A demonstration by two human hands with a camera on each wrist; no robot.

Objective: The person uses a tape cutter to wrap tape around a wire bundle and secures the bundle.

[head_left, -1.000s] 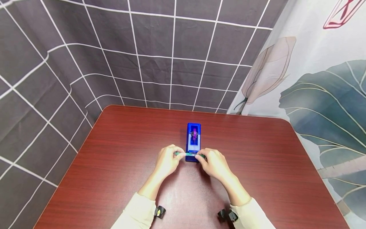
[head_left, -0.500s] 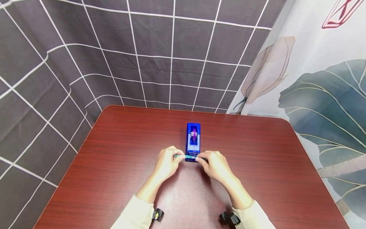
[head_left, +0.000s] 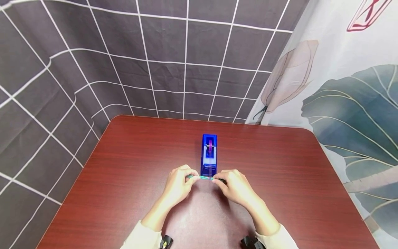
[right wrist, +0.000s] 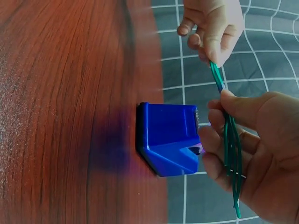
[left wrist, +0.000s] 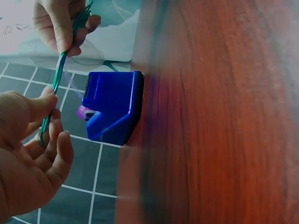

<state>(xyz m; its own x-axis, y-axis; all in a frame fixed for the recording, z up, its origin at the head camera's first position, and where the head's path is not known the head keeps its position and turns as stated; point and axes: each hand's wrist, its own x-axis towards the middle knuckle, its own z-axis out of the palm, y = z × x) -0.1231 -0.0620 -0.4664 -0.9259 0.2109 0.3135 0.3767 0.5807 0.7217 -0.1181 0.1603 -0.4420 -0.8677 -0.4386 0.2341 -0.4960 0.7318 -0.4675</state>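
A blue tape dispenser [head_left: 209, 166] stands on the table, with a purple tape roll [head_left: 210, 146] inside. Just off its near end, my two hands stretch a thin bundle of green wire-like strands [head_left: 206, 177] crosswise. My left hand [head_left: 178, 184] pinches one end between thumb and fingers; my right hand [head_left: 234, 186] pinches the other. In the right wrist view, loose ends of the strands [right wrist: 237, 186] fan out past the right hand's fingers. A faint, see-through strip of tape [left wrist: 72, 84] appears to run from the dispenser to the bundle's middle.
The reddish-brown wooden table [head_left: 140, 148] extends around the hands. Behind it hangs a grey curtain [head_left: 168, 45] with white grid lines, and on the right a white curtain [head_left: 329, 55] with leaf prints.
Both hands have moved toward the body together, taking the green strands from above the dispenser's near end to just in front of it. The dispenser has stayed in place.
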